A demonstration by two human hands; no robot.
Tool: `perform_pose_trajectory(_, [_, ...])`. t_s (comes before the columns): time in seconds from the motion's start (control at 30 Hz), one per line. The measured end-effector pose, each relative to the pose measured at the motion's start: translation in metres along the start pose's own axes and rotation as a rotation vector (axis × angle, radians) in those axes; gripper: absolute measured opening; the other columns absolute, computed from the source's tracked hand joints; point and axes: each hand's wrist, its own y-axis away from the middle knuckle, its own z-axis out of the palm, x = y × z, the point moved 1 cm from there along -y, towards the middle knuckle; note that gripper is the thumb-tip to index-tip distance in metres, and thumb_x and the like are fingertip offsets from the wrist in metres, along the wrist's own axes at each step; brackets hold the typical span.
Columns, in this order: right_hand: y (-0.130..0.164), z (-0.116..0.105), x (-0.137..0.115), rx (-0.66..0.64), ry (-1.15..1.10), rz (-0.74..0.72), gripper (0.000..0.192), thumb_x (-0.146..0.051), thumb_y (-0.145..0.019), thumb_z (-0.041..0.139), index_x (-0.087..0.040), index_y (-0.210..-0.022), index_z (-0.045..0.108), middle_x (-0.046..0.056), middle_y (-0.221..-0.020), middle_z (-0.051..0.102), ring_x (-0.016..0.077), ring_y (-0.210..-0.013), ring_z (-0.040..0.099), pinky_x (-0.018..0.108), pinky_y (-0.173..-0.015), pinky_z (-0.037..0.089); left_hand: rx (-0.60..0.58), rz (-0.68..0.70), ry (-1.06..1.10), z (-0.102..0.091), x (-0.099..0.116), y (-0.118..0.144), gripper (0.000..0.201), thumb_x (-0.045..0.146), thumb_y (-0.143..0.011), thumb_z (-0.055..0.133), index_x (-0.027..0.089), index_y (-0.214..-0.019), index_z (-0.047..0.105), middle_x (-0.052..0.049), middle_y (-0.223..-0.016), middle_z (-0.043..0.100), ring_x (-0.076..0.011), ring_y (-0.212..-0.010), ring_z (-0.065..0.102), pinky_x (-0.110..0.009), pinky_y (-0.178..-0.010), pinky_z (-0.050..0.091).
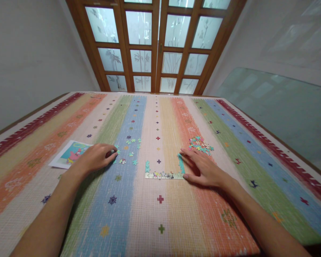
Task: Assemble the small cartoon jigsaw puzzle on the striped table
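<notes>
My left hand point(100, 157) is closed, thumb and index finger bent together around a small turquoise jigsaw piece point(118, 151) at their tips, beside the loose pieces on the blue stripe. Several scattered jigsaw pieces point(131, 154) lie just right of it. A partly joined jigsaw border point(164, 175) forms a low U in the middle, with a long bottom row and short turquoise sides. My right hand point(203, 167) rests at its right side, fingers and thumb apart, touching the right column and corner. Beyond that hand sits a heap of mixed jigsaw pieces point(200, 144), partly covered by it.
A printed picture point(69, 153) with a pink cartoon figure lies left, partly under my left wrist. The striped tablecloth point(149, 221) spans the table. Wooden doors with frosted panes point(141, 60) stand behind the far edge. A glass-like panel point(273, 103) leans at the right wall.
</notes>
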Motion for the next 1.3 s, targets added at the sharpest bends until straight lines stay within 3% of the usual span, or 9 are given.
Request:
perform_pose_trajectory(0.23, [0.0, 0.0, 0.0, 0.002, 0.0, 0.0, 0.086, -0.05, -0.089, 0.066, -0.023, -0.162, 0.029, 0.017, -0.153, 0.054, 0.0406, -0.135, 0.054, 0.063, -0.113, 0.044, 0.028, -0.108, -0.157, 0.0, -0.012, 0.002, 0.047, 0.042, -0.095, 0.041, 0.018, -0.119, 0.073, -0.016, -0.099, 0.077, -0.0324, -0.089, 0.072, -0.041, -0.08, 0.052])
perform_pose_trajectory(0.4, [0.0, 0.001, 0.0, 0.008, 0.005, 0.0, 0.088, -0.049, -0.089, 0.065, -0.025, -0.164, 0.026, 0.016, -0.153, 0.054, 0.0403, -0.135, 0.054, 0.063, -0.113, 0.043, 0.04, -0.167, -0.204, 0.001, -0.014, 0.002, 0.044, 0.04, -0.095, 0.04, 0.019, -0.116, 0.073, -0.015, -0.108, 0.077, -0.0319, -0.095, 0.071, -0.04, -0.082, 0.052])
perform_pose_trajectory(0.7, [-0.001, -0.001, -0.002, 0.009, 0.02, -0.011, 0.085, -0.047, -0.09, 0.064, -0.022, -0.163, 0.028, 0.017, -0.15, 0.057, 0.0399, -0.133, 0.056, 0.062, -0.113, 0.043, 0.052, -0.116, -0.131, 0.007, -0.01, -0.002, 0.048, 0.043, -0.098, 0.038, 0.017, -0.117, 0.073, -0.018, -0.11, 0.073, -0.0359, -0.104, 0.068, -0.047, -0.091, 0.053])
perform_pose_trajectory(1.3, [0.001, 0.005, 0.004, 0.015, 0.025, -0.008, 0.086, -0.052, -0.091, 0.064, -0.023, -0.162, 0.025, 0.019, -0.153, 0.053, 0.0415, -0.135, 0.055, 0.062, -0.108, 0.048, 0.068, -0.091, -0.208, 0.012, -0.01, -0.001, 0.046, 0.033, -0.098, 0.034, 0.016, -0.12, 0.071, -0.016, -0.106, 0.071, -0.0329, -0.099, 0.069, -0.044, -0.087, 0.054])
